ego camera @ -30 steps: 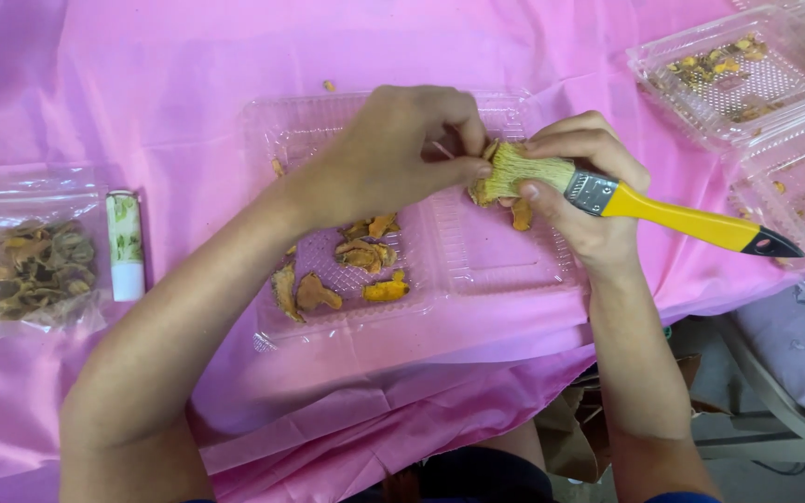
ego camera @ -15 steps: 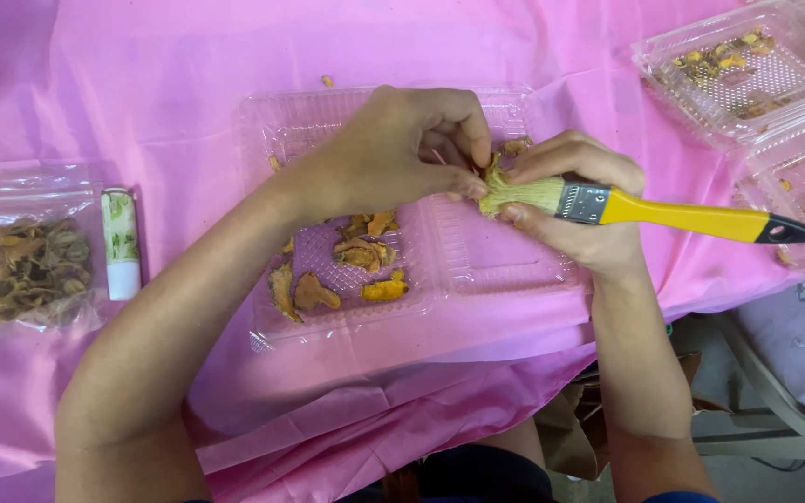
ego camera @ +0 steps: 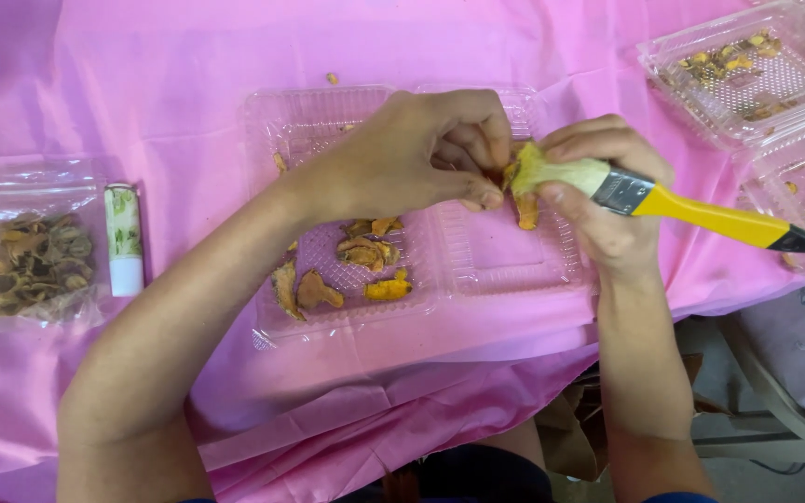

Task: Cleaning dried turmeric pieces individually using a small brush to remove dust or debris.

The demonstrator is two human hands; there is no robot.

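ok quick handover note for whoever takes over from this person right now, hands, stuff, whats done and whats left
Left hand: pinching a small orange dried piece over the open clear tray.
Right hand: gripping the yellow-handled brush, bristles against that piece.
Things: several more dried pieces lie in the tray's left half; its right half is nearly bare. A clear bag of dried pieces and a small tube lie at far left.
Done: cannot tell which pieces are brushed.
Left: apparently the piece in hand.

Single head-worn view, looking steeply down, close over the pink table (ego camera: 142,84), no second view
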